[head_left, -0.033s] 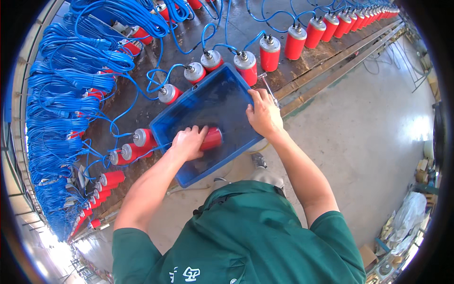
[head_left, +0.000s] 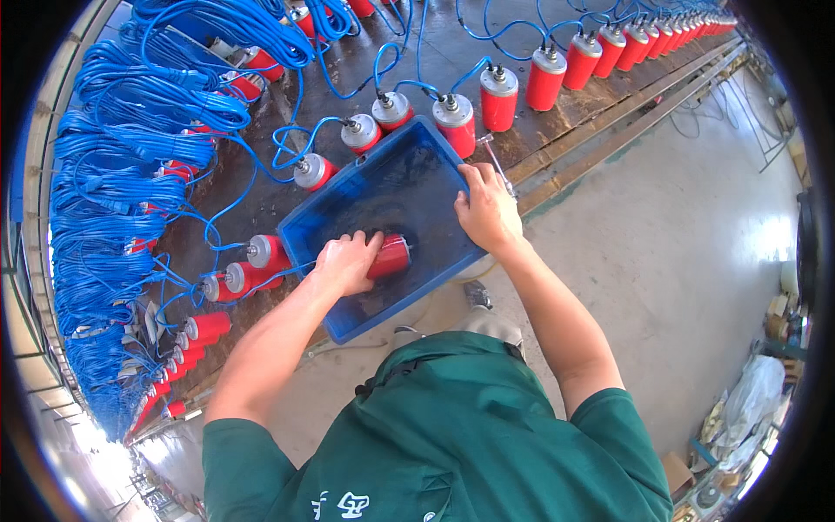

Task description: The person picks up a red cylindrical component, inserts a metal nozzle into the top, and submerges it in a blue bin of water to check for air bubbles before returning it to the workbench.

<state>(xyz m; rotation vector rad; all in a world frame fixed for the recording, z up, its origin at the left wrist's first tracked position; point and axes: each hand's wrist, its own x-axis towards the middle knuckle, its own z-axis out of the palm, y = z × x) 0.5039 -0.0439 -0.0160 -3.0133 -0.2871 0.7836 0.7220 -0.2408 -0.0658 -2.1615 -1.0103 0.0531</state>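
Note:
A blue plastic bin (head_left: 396,311) sits tilted across the table's edge in front of me, with what looks like water inside. My left hand (head_left: 346,263) reaches into it, fingers wrapped round a red cylinder with a metal end (head_left: 391,257) that lies on its side, partly in the water. A thin blue cable runs from under this hand over the bin's left rim. My right hand (head_left: 489,209) grips the bin's right rim, with the thumb on the inner side. Close beyond that hand, a small metal T-shaped tool (head_left: 496,161) lies at the table's edge.
Red cylinders with grey metal caps and blue cables stand in a row (head_left: 546,78) along the dark table (head_left: 252,204). More red cylinders (head_left: 266,252) lie left of the bin. Coiled blue cables (head_left: 130,165) are heaped at the far left. Metal rails (head_left: 609,139) edge the table.
Ripples show more clearly on the water round the red cylinder. Both hands keep their places on the cylinder and the bin.

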